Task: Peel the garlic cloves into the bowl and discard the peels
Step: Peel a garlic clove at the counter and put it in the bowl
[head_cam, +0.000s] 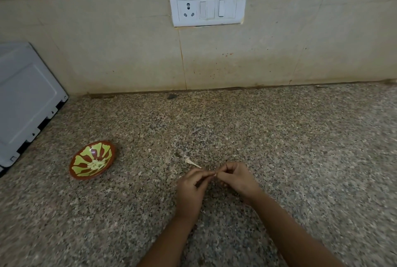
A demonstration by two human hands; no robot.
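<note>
Garlic cloves (97,164), pale and peeled, are lying in a small heap inside the round brown bowl with the yellow-green petal pattern (73,167). Is that bowl sitting close to the work?

No, it is sitting on the speckled granite counter (300,137), well off to the left of where the peeling is going on. A fair share of the job is looking done, going by that heap

Moving right, what is lying on the stone?

A thin whitish scrap of garlic skin with a stalk-like end (192,162) is lying loose, just beyond the left hand (190,191). Nobody is discarding it yet, so the clearing-up is waiting to be done

What is that hand doing?

Its fingers are curling in, and thumb and fingertips are pinching a tiny piece (214,173) where the two hands are meeting

And the right hand (239,180)?

It is curling the same way and pinching the tiny piece from the other side. The piece is hiding almost wholly between the fingertips, so I am not managing to tell whether it is a clove or only skin. I am guessing a clove is being stripped

Are any unpeeled cloves waiting?

None are showing on the counter, so I am judging this one to be among the last. Dropping it into the bowl and binning the peel are remaining
</note>
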